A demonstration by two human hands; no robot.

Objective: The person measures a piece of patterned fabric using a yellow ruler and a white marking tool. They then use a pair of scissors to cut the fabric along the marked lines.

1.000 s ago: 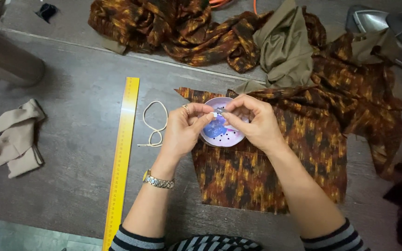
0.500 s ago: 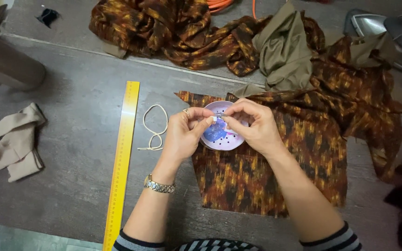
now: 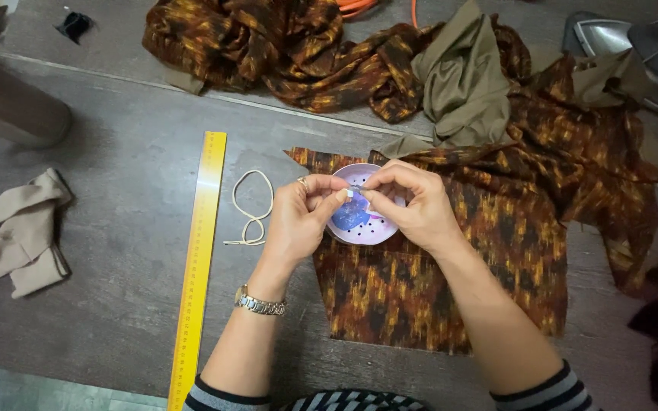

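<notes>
My left hand [image 3: 298, 221] and my right hand [image 3: 413, 209] meet fingertip to fingertip just above a small round pink dish [image 3: 359, 227] with a blue centre and dark pin heads in it. Both pinch something tiny between them, probably a pin, too small to make out. The dish rests on the top left corner of a flat piece of brown and orange patterned fabric [image 3: 451, 304]. A gold watch is on my left wrist.
A yellow ruler [image 3: 199, 259] lies lengthwise to the left, with a looped white cord [image 3: 253, 205] beside it. Folded beige cloth [image 3: 17, 236] and a metal cylinder [image 3: 9, 103] sit far left. Heaped patterned fabric [image 3: 268, 46], olive cloth [image 3: 466, 84] and an iron [image 3: 611, 34] lie behind.
Both hands stay over the dish. The fingertips have shifted slightly and closed in on each other.
</notes>
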